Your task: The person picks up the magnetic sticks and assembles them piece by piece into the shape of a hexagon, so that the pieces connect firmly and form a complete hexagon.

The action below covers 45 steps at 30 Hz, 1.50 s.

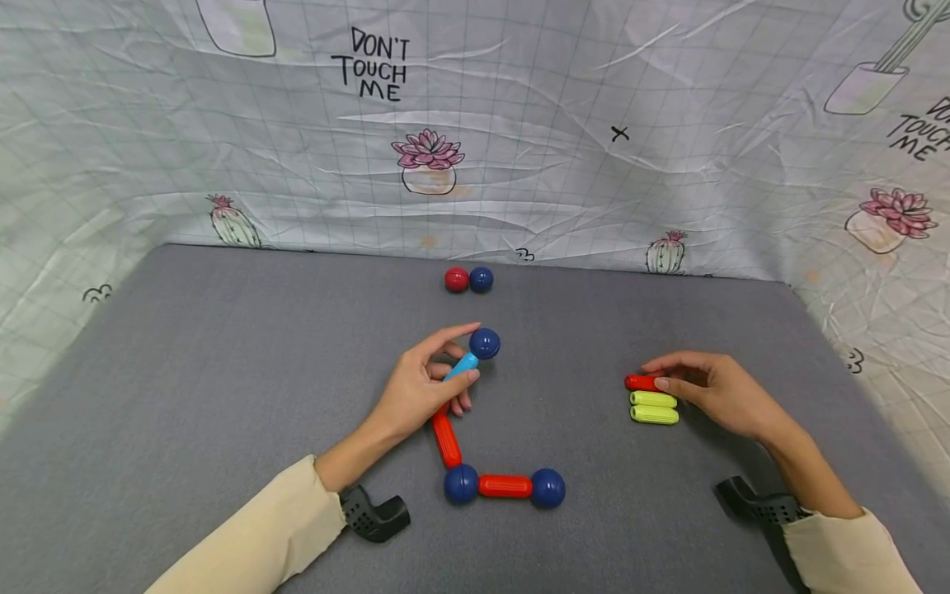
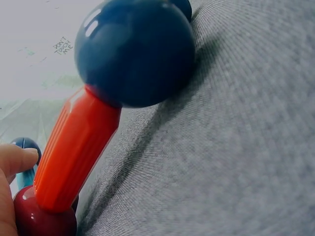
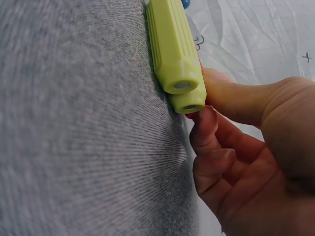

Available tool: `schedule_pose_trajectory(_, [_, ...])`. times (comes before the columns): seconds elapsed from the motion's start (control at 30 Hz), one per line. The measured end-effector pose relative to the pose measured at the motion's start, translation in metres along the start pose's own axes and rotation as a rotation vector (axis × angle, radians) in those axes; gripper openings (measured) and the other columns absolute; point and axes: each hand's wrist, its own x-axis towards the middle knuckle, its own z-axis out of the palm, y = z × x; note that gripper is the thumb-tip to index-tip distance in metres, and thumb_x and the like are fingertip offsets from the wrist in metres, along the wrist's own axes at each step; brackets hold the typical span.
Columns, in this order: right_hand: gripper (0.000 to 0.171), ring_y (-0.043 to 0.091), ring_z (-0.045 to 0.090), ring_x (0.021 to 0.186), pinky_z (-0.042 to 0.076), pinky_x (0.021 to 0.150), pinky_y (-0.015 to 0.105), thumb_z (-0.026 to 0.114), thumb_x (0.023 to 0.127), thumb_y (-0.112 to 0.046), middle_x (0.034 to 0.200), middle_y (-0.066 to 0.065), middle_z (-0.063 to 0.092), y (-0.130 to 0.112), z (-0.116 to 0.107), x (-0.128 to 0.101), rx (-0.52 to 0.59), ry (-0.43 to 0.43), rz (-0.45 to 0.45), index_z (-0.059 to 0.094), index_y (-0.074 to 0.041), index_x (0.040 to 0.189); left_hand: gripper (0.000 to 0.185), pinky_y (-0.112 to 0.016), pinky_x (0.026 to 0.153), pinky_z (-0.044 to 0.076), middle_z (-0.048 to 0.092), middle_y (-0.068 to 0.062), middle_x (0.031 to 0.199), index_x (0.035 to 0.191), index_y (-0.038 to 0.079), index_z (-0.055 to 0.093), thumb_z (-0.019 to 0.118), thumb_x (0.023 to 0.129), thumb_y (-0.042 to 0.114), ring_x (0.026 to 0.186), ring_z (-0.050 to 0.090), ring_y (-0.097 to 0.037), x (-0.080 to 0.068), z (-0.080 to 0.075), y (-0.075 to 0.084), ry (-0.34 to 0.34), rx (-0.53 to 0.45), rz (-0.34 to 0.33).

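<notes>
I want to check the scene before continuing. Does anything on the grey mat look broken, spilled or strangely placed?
Nothing stands out. The red and blue plastic rods and balls join cleanly, two yellow-green rods lie parallel, and two loose balls sit together near the backdrop.

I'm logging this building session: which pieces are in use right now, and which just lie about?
In use:
left hand pinching the light blue rod with its blue ball
chain of red rods and balls
right hand on the red rod

Lying about:
two yellow rods
red and blue ball pair
</notes>
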Motion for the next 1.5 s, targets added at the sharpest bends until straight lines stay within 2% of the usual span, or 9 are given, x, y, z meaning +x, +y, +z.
schedule_pose_trajectory(0.17, [0.021, 0.014, 0.052, 0.078, 0.04, 0.057, 0.026, 0.063, 0.095, -0.024, 0.104, 0.003, 0.064, -0.003, 0.0, 0.0, -0.014, 0.05, -0.017, 0.068, -0.018, 0.114, 0.054, -0.042, 0.048, 0.052, 0.055, -0.019, 0.098, 0.138, 0.014, 0.05, 0.065, 0.089, -0.002, 0.053, 0.061, -0.034, 0.0, 0.0, -0.002, -0.009, -0.003, 0.015])
schedule_pose_trajectory(0.3, [0.021, 0.013, 0.052, 0.077, 0.04, 0.056, 0.025, 0.063, 0.094, -0.023, 0.107, 0.004, 0.064, -0.01, 0.0, 0.0, -0.008, 0.093, -0.017, 0.069, -0.018, 0.114, 0.049, -0.042, 0.046, 0.052, 0.054, -0.021, 0.095, 0.138, 0.011, 0.05, 0.063, 0.092, 0.001, 0.05, 0.059, -0.03, 0.0, -0.001, -0.003, -0.018, -0.009, 0.033])
schedule_pose_trajectory(0.5, [0.02, 0.015, 0.051, 0.066, 0.037, 0.05, 0.028, 0.065, 0.093, -0.022, 0.103, 0.005, 0.065, -0.026, 0.005, 0.002, 0.026, 0.131, -0.025, 0.069, -0.018, 0.112, 0.042, -0.036, 0.048, 0.05, 0.055, -0.02, 0.089, 0.134, 0.006, 0.052, 0.061, 0.093, 0.001, 0.052, 0.057, -0.029, 0.001, -0.001, -0.003, -0.016, 0.029, 0.051])
schedule_pose_trajectory(0.7, [0.02, 0.019, 0.053, 0.064, 0.039, 0.05, 0.027, 0.064, 0.093, -0.017, 0.104, 0.005, 0.065, -0.042, 0.014, 0.006, 0.079, 0.134, -0.079, 0.069, -0.017, 0.113, 0.039, -0.033, 0.052, 0.049, 0.057, -0.026, 0.088, 0.128, 0.005, 0.054, 0.062, 0.091, -0.001, 0.053, 0.055, -0.029, 0.001, -0.001, -0.004, -0.01, 0.032, 0.05])
schedule_pose_trajectory(0.9, [0.023, 0.022, 0.057, 0.075, 0.046, 0.061, 0.023, 0.065, 0.092, -0.012, 0.107, 0.0, 0.064, -0.054, 0.027, 0.015, 0.12, 0.104, -0.145, 0.069, -0.018, 0.114, 0.037, -0.03, 0.05, 0.046, 0.054, -0.028, 0.085, 0.126, 0.004, 0.053, 0.063, 0.091, -0.001, 0.05, 0.049, -0.027, 0.002, -0.001, -0.005, -0.031, 0.0, 0.044])
schedule_pose_trajectory(1.0, [0.023, 0.021, 0.056, 0.072, 0.044, 0.058, 0.024, 0.065, 0.092, -0.013, 0.106, -0.003, 0.064, -0.062, 0.034, 0.02, 0.123, 0.091, -0.165, 0.069, -0.02, 0.114, 0.038, -0.03, 0.05, 0.046, 0.054, -0.027, 0.084, 0.127, 0.003, 0.053, 0.062, 0.091, -0.001, 0.05, 0.049, -0.027, 0.002, 0.0, -0.005, -0.033, -0.001, 0.041])
schedule_pose_trajectory(1.2, [0.019, 0.016, 0.049, 0.062, 0.039, 0.052, 0.026, 0.065, 0.092, -0.019, 0.102, -0.005, 0.064, -0.075, 0.044, 0.028, 0.143, 0.092, -0.156, 0.07, -0.024, 0.11, 0.041, -0.03, 0.051, 0.046, 0.055, -0.026, 0.085, 0.132, -0.001, 0.05, 0.062, 0.092, 0.0, 0.052, 0.051, -0.025, 0.003, -0.001, -0.005, -0.028, 0.025, 0.014])
schedule_pose_trajectory(1.33, [0.017, 0.016, 0.051, 0.065, 0.041, 0.054, 0.026, 0.066, 0.092, -0.023, 0.102, -0.006, 0.065, -0.081, 0.051, 0.031, 0.163, 0.094, -0.14, 0.07, -0.026, 0.109, 0.041, -0.03, 0.051, 0.046, 0.056, -0.027, 0.087, 0.132, 0.0, 0.051, 0.06, 0.093, -0.001, 0.051, 0.051, -0.025, 0.003, 0.0, -0.004, -0.027, 0.032, -0.011])
schedule_pose_trajectory(1.5, [0.017, 0.018, 0.055, 0.072, 0.043, 0.056, 0.027, 0.066, 0.092, -0.026, 0.104, -0.008, 0.066, -0.09, 0.059, 0.037, 0.171, 0.09, -0.141, 0.07, -0.026, 0.108, 0.039, -0.031, 0.051, 0.047, 0.055, -0.033, 0.088, 0.13, -0.001, 0.052, 0.058, 0.092, -0.004, 0.05, 0.051, -0.029, 0.001, 0.004, 0.012, -0.024, 0.021, -0.032])
